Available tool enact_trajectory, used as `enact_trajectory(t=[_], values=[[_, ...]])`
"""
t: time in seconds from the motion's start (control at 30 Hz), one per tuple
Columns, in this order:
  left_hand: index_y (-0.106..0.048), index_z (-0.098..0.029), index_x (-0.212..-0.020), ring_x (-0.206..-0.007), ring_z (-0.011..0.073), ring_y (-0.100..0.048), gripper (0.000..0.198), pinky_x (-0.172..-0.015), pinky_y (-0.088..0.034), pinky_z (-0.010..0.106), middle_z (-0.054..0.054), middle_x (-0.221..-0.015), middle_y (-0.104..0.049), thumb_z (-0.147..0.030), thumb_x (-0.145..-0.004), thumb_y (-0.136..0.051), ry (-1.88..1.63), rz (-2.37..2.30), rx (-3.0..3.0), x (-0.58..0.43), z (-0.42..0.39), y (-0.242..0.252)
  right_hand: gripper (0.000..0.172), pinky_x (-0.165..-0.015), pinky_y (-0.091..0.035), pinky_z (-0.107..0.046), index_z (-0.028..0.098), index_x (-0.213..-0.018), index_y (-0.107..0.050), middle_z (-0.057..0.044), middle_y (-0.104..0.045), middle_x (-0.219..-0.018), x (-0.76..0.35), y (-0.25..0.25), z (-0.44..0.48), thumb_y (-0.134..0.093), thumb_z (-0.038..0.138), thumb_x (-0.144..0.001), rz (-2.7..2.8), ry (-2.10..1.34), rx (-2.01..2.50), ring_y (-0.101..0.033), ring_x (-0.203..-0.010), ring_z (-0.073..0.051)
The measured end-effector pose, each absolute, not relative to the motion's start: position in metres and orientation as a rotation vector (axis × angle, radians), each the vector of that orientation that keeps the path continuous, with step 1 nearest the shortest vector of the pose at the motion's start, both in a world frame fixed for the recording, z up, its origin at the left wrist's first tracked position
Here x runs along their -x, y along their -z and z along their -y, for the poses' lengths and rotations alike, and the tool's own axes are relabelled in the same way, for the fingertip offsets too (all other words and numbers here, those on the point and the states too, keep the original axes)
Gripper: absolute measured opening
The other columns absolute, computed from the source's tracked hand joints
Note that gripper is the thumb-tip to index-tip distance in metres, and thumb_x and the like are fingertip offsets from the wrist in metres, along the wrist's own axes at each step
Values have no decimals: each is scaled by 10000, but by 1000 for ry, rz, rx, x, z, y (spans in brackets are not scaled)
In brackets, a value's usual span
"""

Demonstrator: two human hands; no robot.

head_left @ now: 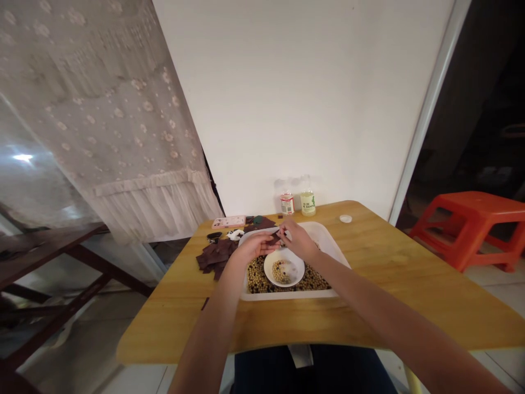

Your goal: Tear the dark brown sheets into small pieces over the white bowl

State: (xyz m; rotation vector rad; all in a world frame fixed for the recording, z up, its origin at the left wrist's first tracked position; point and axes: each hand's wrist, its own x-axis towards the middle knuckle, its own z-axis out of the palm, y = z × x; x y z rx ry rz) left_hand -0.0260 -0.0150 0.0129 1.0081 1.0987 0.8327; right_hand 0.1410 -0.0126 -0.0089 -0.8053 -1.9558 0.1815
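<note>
My left hand [253, 246] and my right hand [297, 241] meet above the rim of a white plastic tray [328, 241], both pinching a flat dark brown piece [274, 237] of some sheet material. Mixed beans [262, 279], mostly pale yellow with some dark ones, fill the tray. A white bowl [284, 267] sits among them, just below my hands, holding a small heap of beans. More flat dark brown pieces [215, 256] lie piled on the wooden table [389, 290], left of the tray.
A pink phone [228, 221], a small white item [235, 235] and a black item [214, 236] lie at the table's far left. Two plastic bottles [297, 202] and a white cap [345, 219] stand near the far edge. An orange stool [467, 230] stands to the right.
</note>
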Motion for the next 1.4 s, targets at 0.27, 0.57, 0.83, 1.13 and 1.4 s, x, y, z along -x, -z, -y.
enact_trajectory(t=[0.27,0.57,0.83,1.13,1.4], values=[[-607,-135,-821,-703,175,-670,128,-687,-513,269,72,-758,-689,-164,-697,-619,-835,-1098,-1021,27,14,-11,62,-657,-385,-265,198,-754,-411,-24,-470,-769,-141,9,13,-421,143,-780,1949,-176,811,-477,-709,-152],[-612,-129,-843,-770,204,-670,153,-722,-510,290,91,-793,-690,-183,-701,-626,-832,-1090,-1035,30,9,-6,66,-650,-383,-258,201,-761,-409,-20,-469,-765,-141,9,13,-416,139,-784,1950,-153,807,-471,-701,-147],[-619,-132,-840,-745,189,-670,137,-717,-509,285,92,-794,-693,-188,-716,-612,-824,-1080,-1040,29,10,-6,60,-651,-383,-258,199,-757,-413,-21,-471,-763,-142,7,15,-415,147,-788,1952,-148,809,-475,-706,-148],[-609,-133,-810,-694,168,-668,113,-686,-506,262,82,-756,-690,-171,-703,-615,-822,-1082,-1019,27,15,-12,61,-648,-387,-261,201,-751,-414,-16,-470,-749,-141,7,15,-421,151,-784,1947,-168,825,-478,-700,-149],[-625,-135,-800,-706,168,-667,116,-714,-505,266,81,-784,-688,-194,-699,-631,-814,-1107,-1003,26,14,-12,57,-655,-395,-274,203,-758,-415,-24,-476,-774,-141,8,13,-417,154,-787,1954,-174,830,-482,-709,-154]])
